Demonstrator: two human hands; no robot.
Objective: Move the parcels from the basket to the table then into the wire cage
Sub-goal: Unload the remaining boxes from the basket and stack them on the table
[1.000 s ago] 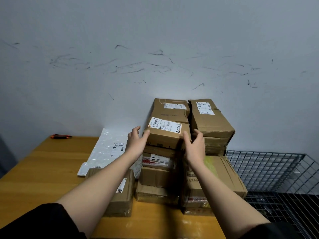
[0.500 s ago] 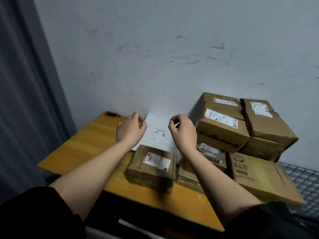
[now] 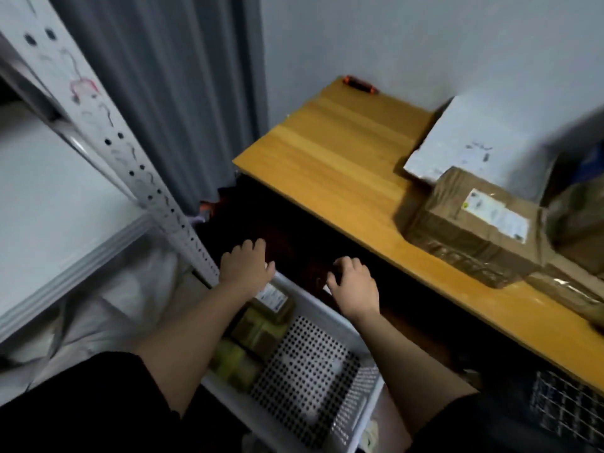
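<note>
White perforated basket (image 3: 313, 374) sits low beside the tabletop (image 3: 330, 158), both hands, left hand (image 3: 246, 268) and right hand (image 3: 354, 286), empty with fingers spread wide above its parcels (image 3: 258, 325), which lie half-hidden under the left forearm, so a blind grab could fumble one.

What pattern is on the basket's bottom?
White with rows of small dark round holes, the basket in the head view.

Parcel storeroom: metal shelving (image 3: 137, 171), taped parcels (image 3: 467, 223), basket (image 3: 313, 380).
</note>
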